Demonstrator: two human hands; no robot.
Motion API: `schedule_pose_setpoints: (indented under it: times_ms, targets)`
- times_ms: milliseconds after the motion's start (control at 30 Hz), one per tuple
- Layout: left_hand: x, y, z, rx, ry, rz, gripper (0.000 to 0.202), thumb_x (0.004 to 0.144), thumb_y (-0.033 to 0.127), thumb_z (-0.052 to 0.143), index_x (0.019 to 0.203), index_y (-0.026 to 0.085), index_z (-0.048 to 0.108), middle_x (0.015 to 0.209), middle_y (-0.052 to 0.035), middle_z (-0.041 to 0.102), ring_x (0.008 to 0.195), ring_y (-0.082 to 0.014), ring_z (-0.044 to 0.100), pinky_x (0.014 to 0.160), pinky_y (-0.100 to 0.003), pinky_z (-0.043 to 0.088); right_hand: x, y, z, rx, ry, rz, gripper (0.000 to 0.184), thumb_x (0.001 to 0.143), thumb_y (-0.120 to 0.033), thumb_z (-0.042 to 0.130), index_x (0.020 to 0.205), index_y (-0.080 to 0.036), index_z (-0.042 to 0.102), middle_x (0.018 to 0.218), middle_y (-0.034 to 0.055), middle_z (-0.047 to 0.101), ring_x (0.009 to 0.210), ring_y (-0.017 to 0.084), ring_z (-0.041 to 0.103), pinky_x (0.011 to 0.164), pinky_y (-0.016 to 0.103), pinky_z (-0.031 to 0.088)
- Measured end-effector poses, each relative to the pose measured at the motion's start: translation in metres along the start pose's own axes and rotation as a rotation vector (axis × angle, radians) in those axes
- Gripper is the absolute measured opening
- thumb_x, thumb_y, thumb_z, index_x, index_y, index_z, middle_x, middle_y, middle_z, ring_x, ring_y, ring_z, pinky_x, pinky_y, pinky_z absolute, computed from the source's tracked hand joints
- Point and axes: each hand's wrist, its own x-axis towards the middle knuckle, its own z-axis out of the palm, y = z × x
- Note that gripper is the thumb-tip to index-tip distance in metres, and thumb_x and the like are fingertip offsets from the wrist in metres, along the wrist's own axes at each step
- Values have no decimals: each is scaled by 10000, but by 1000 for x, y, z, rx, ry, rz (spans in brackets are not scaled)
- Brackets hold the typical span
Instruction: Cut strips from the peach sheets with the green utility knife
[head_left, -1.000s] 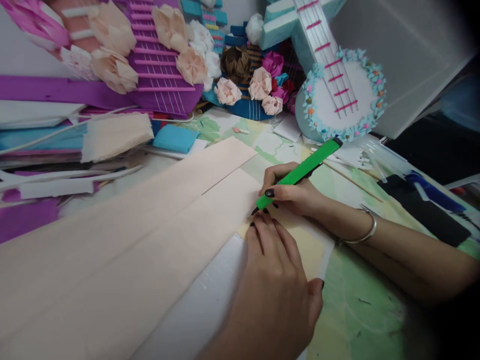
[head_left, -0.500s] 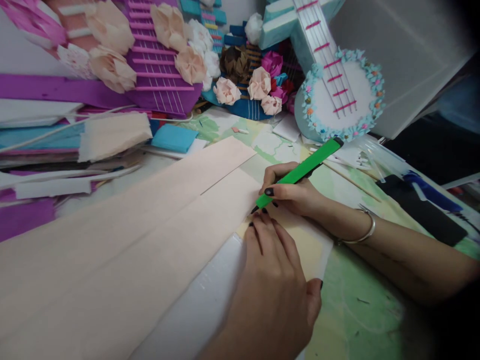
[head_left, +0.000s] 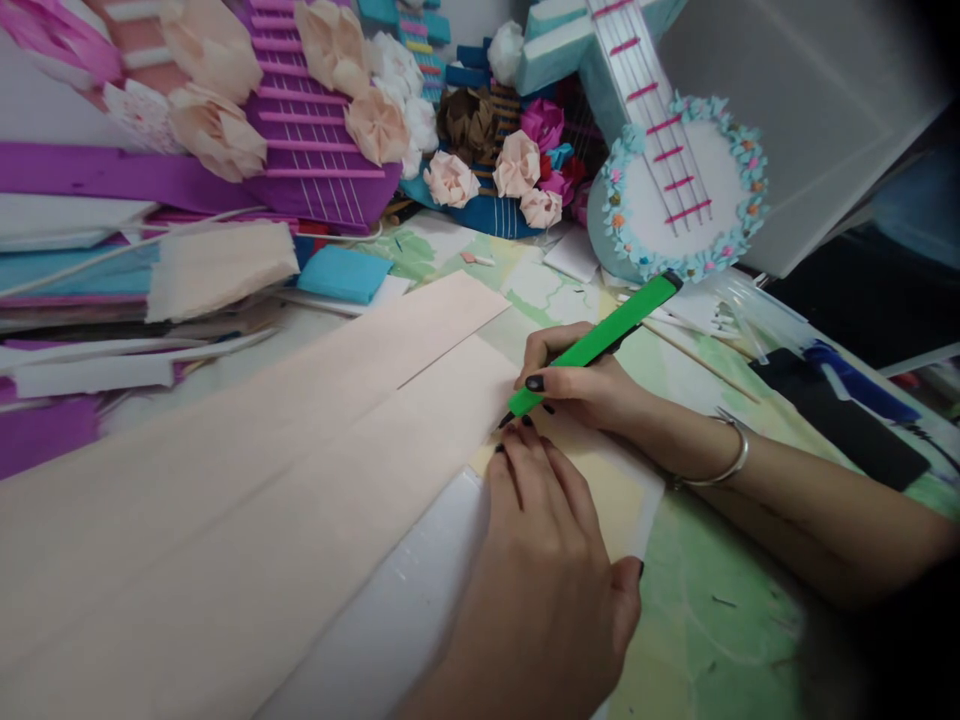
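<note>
My right hand [head_left: 581, 385] grips a green craft knife [head_left: 600, 340], its dark tip touching the far end of a long peach paper strip [head_left: 300, 470]. My left hand [head_left: 547, 580] lies flat, fingers together, pressing down on a white foam board [head_left: 405, 600] and a pale yellow sheet [head_left: 611, 490] just below the knife tip. A second peach strip [head_left: 360, 350] lies alongside, further from me. A silver bangle [head_left: 720, 460] sits on my right wrist.
A green cutting mat [head_left: 712, 610] covers the table. At the back stand a purple foam guitar [head_left: 315, 130] with paper flowers [head_left: 450, 180] and a teal foam guitar [head_left: 675, 180]. Stacked crepe paper [head_left: 217, 265] lies at the left, a black pouch [head_left: 840, 420] at the right.
</note>
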Motion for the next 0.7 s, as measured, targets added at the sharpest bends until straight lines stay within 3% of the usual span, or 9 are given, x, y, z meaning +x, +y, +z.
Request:
schedule_pose_setpoints:
  times_ms: [133,300,467,700]
  targets:
    - [-1,0,0,-10,9,0,846,781,608,530,1212,-118,598,1229,-349,592,1136,-458,582,948,-511,488,1,-2,0,-21,-18,6,130,680,-238,709,617,-138,655,480,-25,572,439,83,460,398,189,301]
    - [-2,1,0,-5,0,-2,815,790,605,513,1210,-87,615,1224,-315,614,1137,-440,587,952,-504,487,2,-3,0,11,-6,2,151,688,-245,709,608,-133,649,479,-22,569,438,79,448,400,189,290]
    - [-2,0,1,-23,12,6,825,786,594,533,1199,-117,607,1224,-349,594,1139,-455,582,953,-507,483,2,-1,0,31,14,-5,142,684,-236,692,598,-136,638,467,-26,561,416,75,426,387,192,267]
    - [-2,1,0,-10,13,-4,823,787,611,518,1211,-87,615,1224,-304,619,1146,-440,580,957,-501,478,2,1,-2,29,-2,-23,135,693,-225,678,601,-134,639,457,-31,546,414,75,428,386,190,271]
